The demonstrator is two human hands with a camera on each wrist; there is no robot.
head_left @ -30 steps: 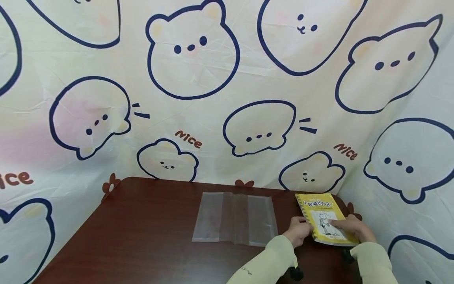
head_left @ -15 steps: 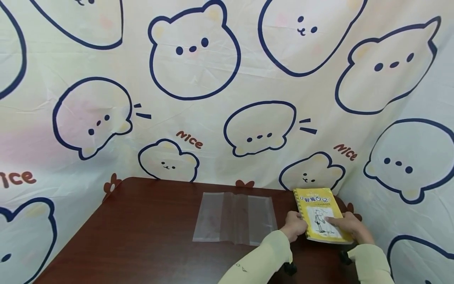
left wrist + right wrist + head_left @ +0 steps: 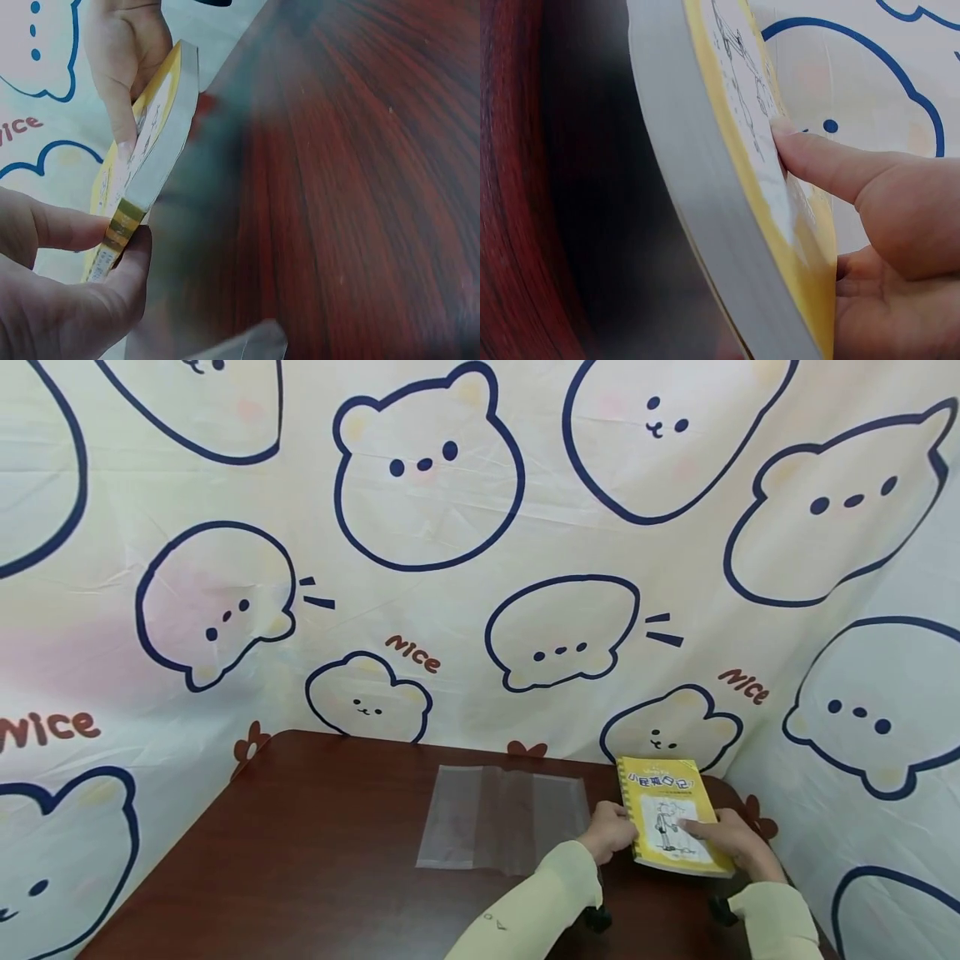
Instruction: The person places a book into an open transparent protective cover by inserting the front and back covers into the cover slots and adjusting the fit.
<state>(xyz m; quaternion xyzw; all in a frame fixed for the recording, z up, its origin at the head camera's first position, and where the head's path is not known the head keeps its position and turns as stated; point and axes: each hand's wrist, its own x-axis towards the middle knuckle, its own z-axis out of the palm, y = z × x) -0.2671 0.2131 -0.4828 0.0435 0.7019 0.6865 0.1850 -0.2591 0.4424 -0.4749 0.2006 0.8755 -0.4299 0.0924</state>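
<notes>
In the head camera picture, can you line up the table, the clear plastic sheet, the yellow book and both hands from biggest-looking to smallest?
1. Table
2. Clear plastic sheet
3. Yellow book
4. Left hand and right hand: they look about alike, so I won't rank one above the other.

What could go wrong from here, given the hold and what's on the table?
Slip: the left hand pinches the book only by its spine side, so it might twist if the right hand eases off.

Snag: in the head view the left sleeve overlaps a corner of the clear plastic cover; it might drag it. Whether they touch, I can't tell.
</notes>
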